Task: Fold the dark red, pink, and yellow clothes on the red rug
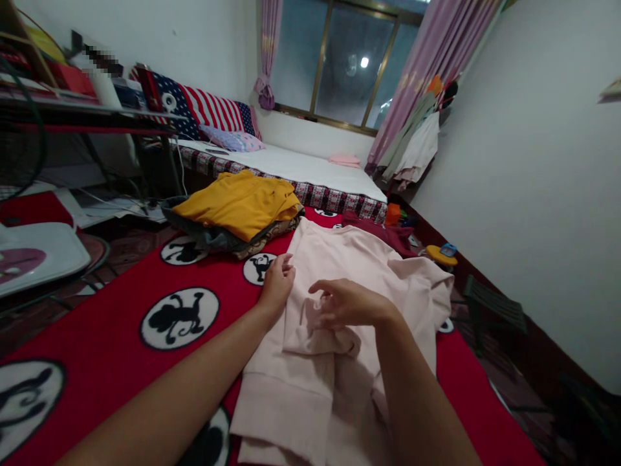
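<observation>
A pale pink sweatshirt (359, 259) lies spread on the red blanket, its ribbed hem toward me. One sleeve (334, 342) is folded across its middle, and the other sticks out at the far right. My left hand (280, 279) rests at the garment's left edge, its fingers loosely bent with nothing visible in them. Just over the folded sleeve is my right hand (347, 303), thumb and fingers curved and apart. Whether its lower fingertips touch the cloth is hard to tell.
A pile of folded clothes with a yellow top (242, 204) lies beyond my left hand on the red blanket (121, 343). Dark red clothing (383, 234) sits behind the sweatshirt. A white chair (43, 252) stands left, a dark green stool (492, 304) right, and a bed (301, 165) behind.
</observation>
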A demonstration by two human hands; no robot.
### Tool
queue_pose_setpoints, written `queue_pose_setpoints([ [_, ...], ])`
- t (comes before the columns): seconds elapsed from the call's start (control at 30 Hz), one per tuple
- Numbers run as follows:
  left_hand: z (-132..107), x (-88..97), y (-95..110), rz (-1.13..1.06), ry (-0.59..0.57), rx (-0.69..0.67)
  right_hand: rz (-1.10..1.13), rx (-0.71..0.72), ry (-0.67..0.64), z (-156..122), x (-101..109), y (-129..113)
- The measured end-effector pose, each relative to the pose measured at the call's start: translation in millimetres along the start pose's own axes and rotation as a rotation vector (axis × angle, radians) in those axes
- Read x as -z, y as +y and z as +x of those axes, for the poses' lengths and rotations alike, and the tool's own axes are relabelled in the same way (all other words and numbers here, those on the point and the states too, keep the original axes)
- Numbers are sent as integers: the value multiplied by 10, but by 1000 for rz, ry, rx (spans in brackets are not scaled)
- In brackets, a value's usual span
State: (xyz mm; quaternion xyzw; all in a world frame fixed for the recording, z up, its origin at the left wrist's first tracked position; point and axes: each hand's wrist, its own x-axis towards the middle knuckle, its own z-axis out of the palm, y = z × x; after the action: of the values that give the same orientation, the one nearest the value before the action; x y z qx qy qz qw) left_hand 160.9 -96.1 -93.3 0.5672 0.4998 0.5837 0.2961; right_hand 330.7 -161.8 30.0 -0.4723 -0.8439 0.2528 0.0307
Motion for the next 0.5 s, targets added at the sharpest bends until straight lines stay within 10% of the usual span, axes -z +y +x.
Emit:
queue_pose_setpoints([
  [0.2, 38, 17, -60, -69, 25, 21, 240, 184, 124, -134, 96, -246],
  [0.37, 80, 24, -118, -162, 18, 76, 608, 270, -134, -337, 266, -325],
  [0.5, 80, 11, -133, -102, 22, 51, 457, -23, 283, -150, 235, 43],
])
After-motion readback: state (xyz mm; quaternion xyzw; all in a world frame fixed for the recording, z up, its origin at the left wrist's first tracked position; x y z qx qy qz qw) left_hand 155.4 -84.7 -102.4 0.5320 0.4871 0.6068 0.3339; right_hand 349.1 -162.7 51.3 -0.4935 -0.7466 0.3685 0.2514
